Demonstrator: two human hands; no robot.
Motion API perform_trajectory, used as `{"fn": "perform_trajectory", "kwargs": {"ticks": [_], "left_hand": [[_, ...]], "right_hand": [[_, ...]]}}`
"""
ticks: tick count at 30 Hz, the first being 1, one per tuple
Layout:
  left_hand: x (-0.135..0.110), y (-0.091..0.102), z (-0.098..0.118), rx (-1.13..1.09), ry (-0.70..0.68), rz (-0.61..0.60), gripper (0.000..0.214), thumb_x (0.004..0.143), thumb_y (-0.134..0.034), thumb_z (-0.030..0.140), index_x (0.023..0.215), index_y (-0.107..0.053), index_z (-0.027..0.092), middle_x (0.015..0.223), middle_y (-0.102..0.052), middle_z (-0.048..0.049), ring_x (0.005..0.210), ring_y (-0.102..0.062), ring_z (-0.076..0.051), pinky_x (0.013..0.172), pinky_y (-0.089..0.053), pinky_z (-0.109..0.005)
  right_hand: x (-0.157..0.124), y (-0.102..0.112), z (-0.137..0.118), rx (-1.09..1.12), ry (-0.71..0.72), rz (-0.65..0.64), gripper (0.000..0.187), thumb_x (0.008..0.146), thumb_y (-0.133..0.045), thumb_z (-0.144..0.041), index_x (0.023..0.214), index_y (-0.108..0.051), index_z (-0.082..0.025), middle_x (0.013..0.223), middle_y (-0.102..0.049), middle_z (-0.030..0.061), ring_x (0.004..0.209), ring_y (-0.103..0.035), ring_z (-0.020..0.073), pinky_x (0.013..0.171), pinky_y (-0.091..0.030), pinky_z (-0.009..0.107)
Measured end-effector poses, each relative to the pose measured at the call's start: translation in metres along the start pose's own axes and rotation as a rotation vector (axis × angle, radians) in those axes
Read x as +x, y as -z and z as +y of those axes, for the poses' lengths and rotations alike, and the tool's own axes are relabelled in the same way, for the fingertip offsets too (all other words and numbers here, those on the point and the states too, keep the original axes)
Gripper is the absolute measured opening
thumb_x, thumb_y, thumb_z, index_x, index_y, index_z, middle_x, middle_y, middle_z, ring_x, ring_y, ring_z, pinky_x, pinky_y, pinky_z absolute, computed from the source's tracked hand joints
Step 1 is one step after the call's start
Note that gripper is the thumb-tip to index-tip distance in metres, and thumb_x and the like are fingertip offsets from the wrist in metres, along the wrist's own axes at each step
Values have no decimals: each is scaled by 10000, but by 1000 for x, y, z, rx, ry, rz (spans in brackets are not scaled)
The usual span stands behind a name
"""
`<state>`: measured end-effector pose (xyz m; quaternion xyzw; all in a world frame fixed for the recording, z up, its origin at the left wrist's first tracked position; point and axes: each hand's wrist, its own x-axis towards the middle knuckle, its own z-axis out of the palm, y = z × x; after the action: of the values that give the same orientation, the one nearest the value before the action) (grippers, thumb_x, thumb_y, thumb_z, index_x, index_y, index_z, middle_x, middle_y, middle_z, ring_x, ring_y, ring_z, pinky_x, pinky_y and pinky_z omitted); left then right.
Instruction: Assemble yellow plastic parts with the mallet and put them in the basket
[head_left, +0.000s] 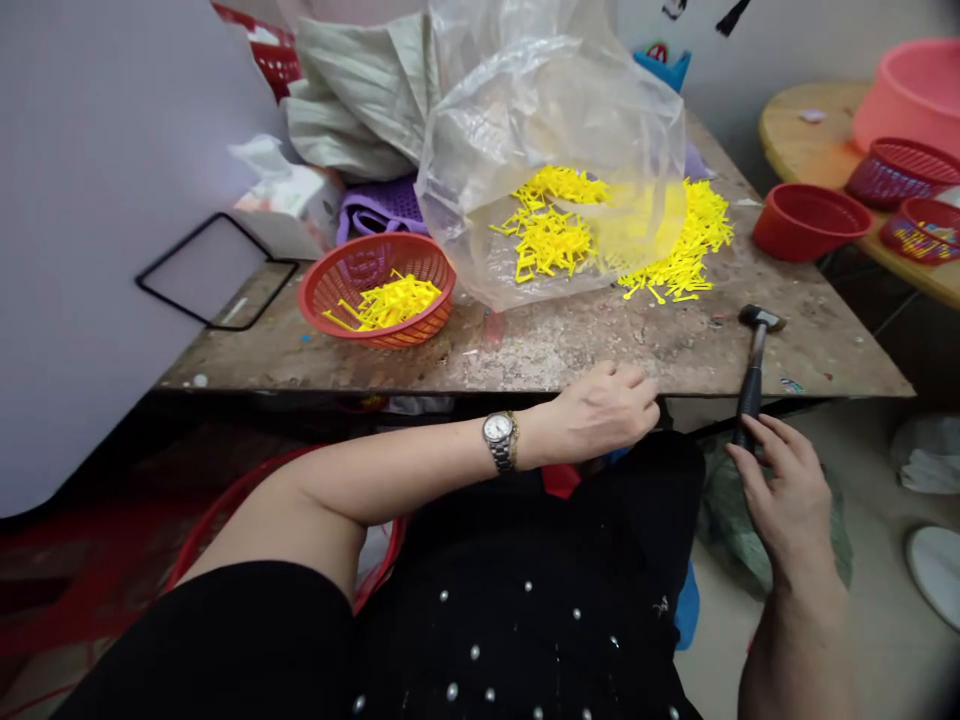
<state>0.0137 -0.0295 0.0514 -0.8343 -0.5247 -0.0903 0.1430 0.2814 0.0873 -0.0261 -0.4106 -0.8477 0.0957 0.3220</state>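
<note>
My left hand (600,412) rests at the front edge of the worn wooden table (517,355), back of the hand up. Its fingers are curled inward, and whatever may be in them is hidden. At the right, my right hand (787,480) pinches the end of the black handle of a hammer (753,375) between thumb and fingers. The hammer's head lies on the tabletop. Beyond my left hand, small yellow plastic pieces (555,245) lie in and beside a clear plastic bag (480,265). More of these pieces fill part of a red basket (375,338).
A tissue box (289,210), a purple mesh basket (382,208) and a black wire frame (217,325) stand at the left. A red pot (810,225) sits at the table's right edge. Beside it, a round table (795,120) bears several baskets and a pink basin (915,100).
</note>
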Motion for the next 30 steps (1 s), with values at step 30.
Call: {"fn": "perform_trajectory", "kwargs": {"ticks": [30], "left_hand": [[-21, -15, -43, -83, 256, 81, 155, 963, -484, 115, 1004, -633, 134, 885, -648, -76, 844, -594, -207, 761, -489, -323]], "right_hand": [[61, -21, 28, -149, -14, 160, 399, 947, -507, -437, 1157, -719, -173, 1163, -693, 150, 1119, -636, 304, 1020, -488, 507]]}}
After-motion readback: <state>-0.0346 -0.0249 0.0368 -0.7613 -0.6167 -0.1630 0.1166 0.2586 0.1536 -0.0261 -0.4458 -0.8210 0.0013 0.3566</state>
